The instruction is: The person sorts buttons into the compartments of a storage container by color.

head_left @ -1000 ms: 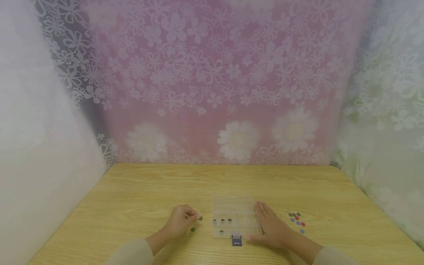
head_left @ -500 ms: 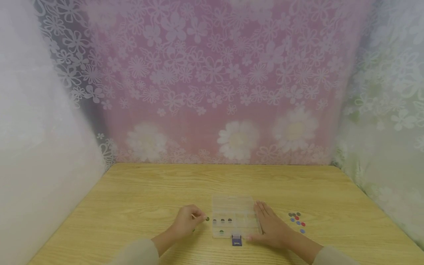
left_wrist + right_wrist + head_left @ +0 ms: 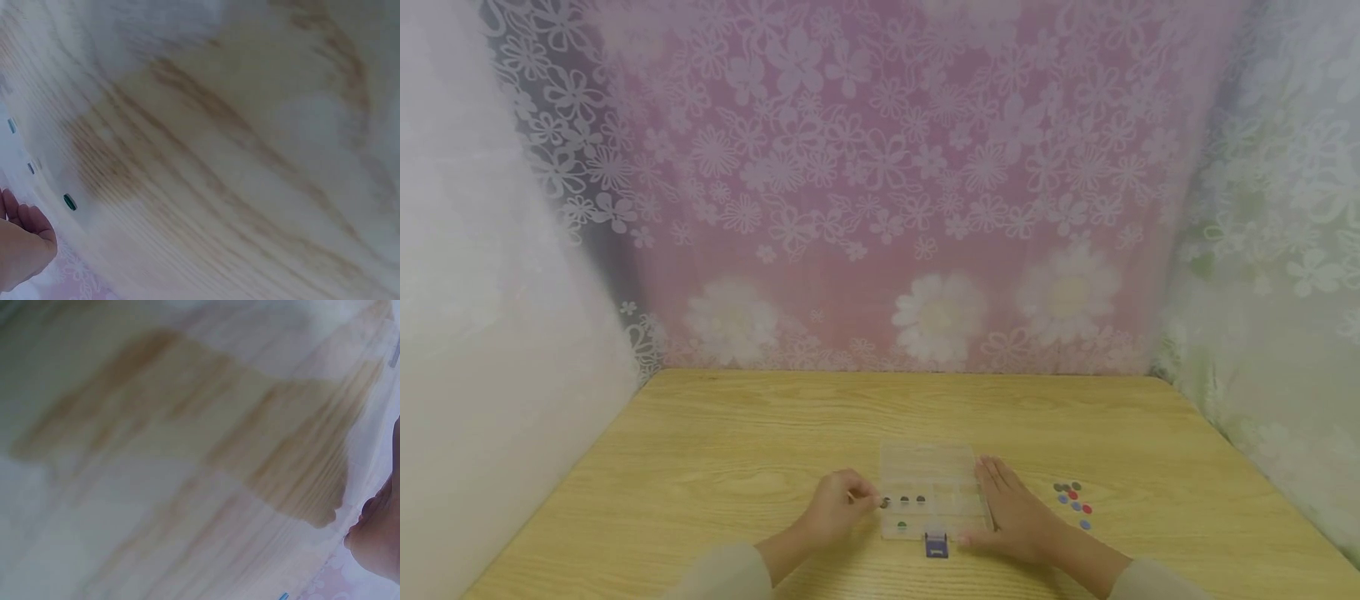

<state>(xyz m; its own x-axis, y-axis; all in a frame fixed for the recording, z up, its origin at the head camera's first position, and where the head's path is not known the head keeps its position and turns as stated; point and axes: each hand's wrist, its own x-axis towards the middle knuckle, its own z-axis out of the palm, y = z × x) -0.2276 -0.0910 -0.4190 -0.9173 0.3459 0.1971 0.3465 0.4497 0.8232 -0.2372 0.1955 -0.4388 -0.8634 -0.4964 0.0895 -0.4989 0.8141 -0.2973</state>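
In the head view, my left hand (image 3: 841,507) is at the left edge of a clear plastic compartment box (image 3: 951,498). Thumb and forefinger pinch a small dark green disc (image 3: 883,503), which overlaps the box's left wall. Dark discs (image 3: 904,501) lie in a row in one compartment, and a green disc (image 3: 902,526) sits in the front one. My right hand (image 3: 1017,512) rests along the box's right side, fingers straight and thumb at the front edge. The left wrist view shows a loose green disc (image 3: 70,202) on the table, which the left hand hides in the head view.
Several green, red and blue discs (image 3: 1072,494) lie loose to the right of the right hand. A dark blue latch (image 3: 936,545) projects from the box's front. The wooden table (image 3: 737,425) ends at a flowered pink curtain (image 3: 880,208) behind.
My left hand has moved right with the pinched green disc, from the bare table to the box's left edge. The right hand and box have stayed in place.
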